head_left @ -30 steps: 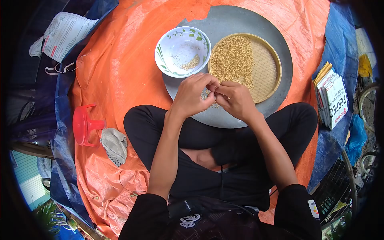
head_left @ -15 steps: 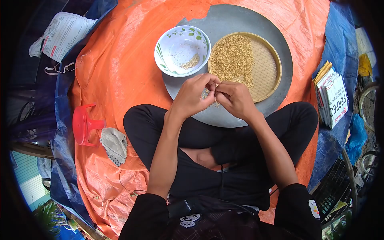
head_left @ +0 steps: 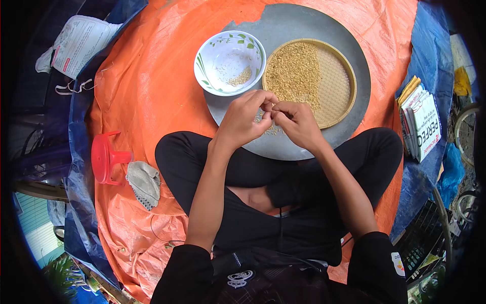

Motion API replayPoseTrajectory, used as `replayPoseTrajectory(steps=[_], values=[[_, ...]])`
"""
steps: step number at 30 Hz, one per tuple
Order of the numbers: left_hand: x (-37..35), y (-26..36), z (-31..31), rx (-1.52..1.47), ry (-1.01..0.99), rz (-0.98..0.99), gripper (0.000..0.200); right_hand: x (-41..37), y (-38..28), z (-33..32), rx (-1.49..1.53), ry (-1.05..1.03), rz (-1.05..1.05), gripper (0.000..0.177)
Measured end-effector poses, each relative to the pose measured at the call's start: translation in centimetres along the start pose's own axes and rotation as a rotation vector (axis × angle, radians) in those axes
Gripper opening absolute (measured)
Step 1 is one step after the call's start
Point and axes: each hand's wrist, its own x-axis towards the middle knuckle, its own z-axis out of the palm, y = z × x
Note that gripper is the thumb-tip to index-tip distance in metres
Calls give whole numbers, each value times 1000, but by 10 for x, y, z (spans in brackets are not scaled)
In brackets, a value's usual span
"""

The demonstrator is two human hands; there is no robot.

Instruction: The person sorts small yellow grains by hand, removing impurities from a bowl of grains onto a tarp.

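Note:
My left hand [head_left: 245, 119] and my right hand [head_left: 298, 123] meet at the fingertips over the front part of a round grey tray [head_left: 349, 55]. Both are pinched; whatever lies between the fingers is too small to make out. Just beyond them on the right, a round woven basket [head_left: 336, 91] holds a layer of unhusked grain [head_left: 293, 71] over its left part. A white bowl [head_left: 215, 63] with green leaf patterns stands beyond my left hand, with a small heap of pale grains [head_left: 240, 77] inside. Some husks [head_left: 273, 129] lie on the tray beneath my fingers.
An orange sheet [head_left: 167, 81] spreads under the tray and my crossed legs. To the left are a red plastic stool [head_left: 105, 158] and a grey cloth [head_left: 144, 183]. A white bag [head_left: 83, 45] lies at upper left, and folded printed sacks [head_left: 422, 121] stand at right.
The fingers of both hands have shifted slightly against each other, with my right thumb changing its angle. Bowl, basket and tray appear marginally higher in view.

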Motion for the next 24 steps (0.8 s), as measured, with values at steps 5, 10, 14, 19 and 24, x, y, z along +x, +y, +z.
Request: replayPoseTrajectory(steps=[5,10,14,19,24], values=[[1,2,1,-9,2,29,29,1,7,1,79,-28,57,20],[-1,3,-1,18,-38,18,30,1,7,0,185,-40,127,23],[-2,4,1,-17,-52,-26,30,4,8,-10,315,-66,190,25],[1,3,-1,-67,38,8,29,4,8,-11,361,-134,180,24],[0,4,-7,-111,13,-24,27,2,2,-8,328,-141,126,24]])
